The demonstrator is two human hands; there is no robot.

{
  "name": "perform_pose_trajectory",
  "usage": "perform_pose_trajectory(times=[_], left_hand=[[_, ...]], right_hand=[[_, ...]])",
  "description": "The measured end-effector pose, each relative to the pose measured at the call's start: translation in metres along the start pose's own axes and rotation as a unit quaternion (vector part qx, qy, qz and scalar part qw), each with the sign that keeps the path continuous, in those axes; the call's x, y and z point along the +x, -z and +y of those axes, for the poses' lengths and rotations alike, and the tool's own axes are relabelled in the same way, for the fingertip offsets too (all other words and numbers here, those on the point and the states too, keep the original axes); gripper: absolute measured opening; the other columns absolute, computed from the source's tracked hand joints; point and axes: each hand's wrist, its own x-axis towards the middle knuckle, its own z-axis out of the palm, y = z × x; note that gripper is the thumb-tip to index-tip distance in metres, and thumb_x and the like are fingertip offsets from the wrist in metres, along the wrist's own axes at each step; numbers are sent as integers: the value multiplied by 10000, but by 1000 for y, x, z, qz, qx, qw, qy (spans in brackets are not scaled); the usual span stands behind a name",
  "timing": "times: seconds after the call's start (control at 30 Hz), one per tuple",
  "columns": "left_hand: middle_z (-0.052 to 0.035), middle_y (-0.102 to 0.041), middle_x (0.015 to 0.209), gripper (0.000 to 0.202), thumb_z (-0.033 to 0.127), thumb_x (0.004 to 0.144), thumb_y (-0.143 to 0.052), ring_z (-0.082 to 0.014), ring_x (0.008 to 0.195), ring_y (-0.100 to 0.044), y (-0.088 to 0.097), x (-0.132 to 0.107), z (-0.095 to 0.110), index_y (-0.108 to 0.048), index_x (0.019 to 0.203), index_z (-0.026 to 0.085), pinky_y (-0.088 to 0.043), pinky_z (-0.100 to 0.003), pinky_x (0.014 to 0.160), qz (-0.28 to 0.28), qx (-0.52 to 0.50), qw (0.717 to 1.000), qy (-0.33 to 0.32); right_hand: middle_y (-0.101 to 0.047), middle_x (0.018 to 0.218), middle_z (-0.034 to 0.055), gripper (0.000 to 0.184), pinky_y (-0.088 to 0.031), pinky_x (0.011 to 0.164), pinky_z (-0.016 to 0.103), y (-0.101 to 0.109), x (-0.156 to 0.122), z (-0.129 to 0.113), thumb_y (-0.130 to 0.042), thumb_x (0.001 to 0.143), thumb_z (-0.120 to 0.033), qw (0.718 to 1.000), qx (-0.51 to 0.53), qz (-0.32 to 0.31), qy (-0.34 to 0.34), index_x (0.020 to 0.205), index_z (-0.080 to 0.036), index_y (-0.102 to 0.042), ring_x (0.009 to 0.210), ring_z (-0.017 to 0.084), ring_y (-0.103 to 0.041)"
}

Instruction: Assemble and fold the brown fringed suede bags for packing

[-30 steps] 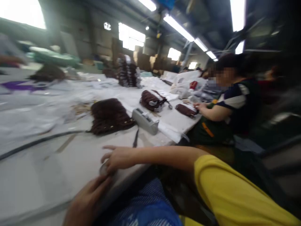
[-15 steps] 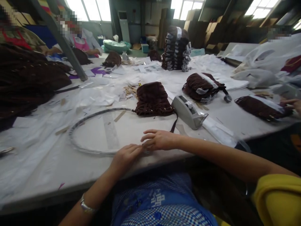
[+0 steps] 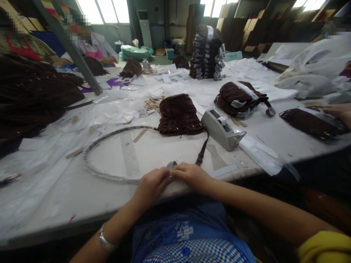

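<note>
A dark brown fringed bag [image 3: 179, 113] lies on the table before me. Its long shoulder strap [image 3: 90, 151], covered in clear wrapping, curves out to the left and back to my hands at the table's front edge. My left hand [image 3: 153, 184] is closed round the strap. Fingertips touching it, my right hand [image 3: 193, 177] pinches the same strap; a shiny, plastic-covered end piece [image 3: 172, 165] shows just beyond the fingers. A short brown strap piece [image 3: 202, 153] runs from the bag's right side toward my right hand. The exact grip is partly hidden.
A grey tape dispenser [image 3: 222, 129] stands right of the bag. Farther right lie two wrapped brown bags [image 3: 241, 98] [image 3: 315, 122], one touched by a co-worker's hand [image 3: 340, 113]. Brown bags pile up [image 3: 33, 98] at left, beside a metal post [image 3: 76, 47]. Others work across the table.
My right hand has lowered and closed its fingers beside my left. The shiny end piece and the short strap piece now show more. The view has shifted slightly.
</note>
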Motion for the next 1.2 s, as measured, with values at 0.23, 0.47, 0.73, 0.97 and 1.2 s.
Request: perform_pose_trajectory(times=[0.23,0.47,0.73,0.97,1.2], left_hand=[[-41,-706,1101,256,193,934,-568,-185,975,-629,35,27,-29,-622,1177,256,-527,-309,838,-119,99,963,-219],[6,-710,796,194,256,863,-671,-158,719,-659,13,22,-4,-632,1051,233,-506,-244,658,-45,52,997,-30],[-37,-709,1062,251,203,900,-621,-198,944,-614,29,17,-10,-614,1148,241,-507,-306,808,-85,112,973,-181],[-11,-655,759,74,255,909,-605,-147,713,-616,24,22,-9,-661,940,217,-478,-239,661,-52,109,985,-122],[-42,-698,997,307,239,826,-705,-197,895,-652,24,13,7,-615,1119,233,-539,-295,769,-80,73,992,-63]], right_hand=[[-706,1062,51,266,-495,804,260,16,18,42,-529,925,-50,981,1,-76,180,1099,-171,-691,913,159,-618],[-692,1048,91,204,-492,799,324,16,14,16,-636,910,-167,994,-70,-54,66,1111,-156,-671,902,196,-605],[-701,1052,24,224,-482,811,262,17,17,34,-513,967,-101,984,0,-112,140,1003,-190,-716,909,157,-599],[-688,1140,27,224,-479,687,267,25,20,24,-632,916,-180,989,-75,-93,90,1129,-227,-682,879,177,-600],[-705,980,31,162,-482,743,257,12,12,11,-588,941,-150,990,-66,-79,95,1063,-180,-691,886,175,-613]])
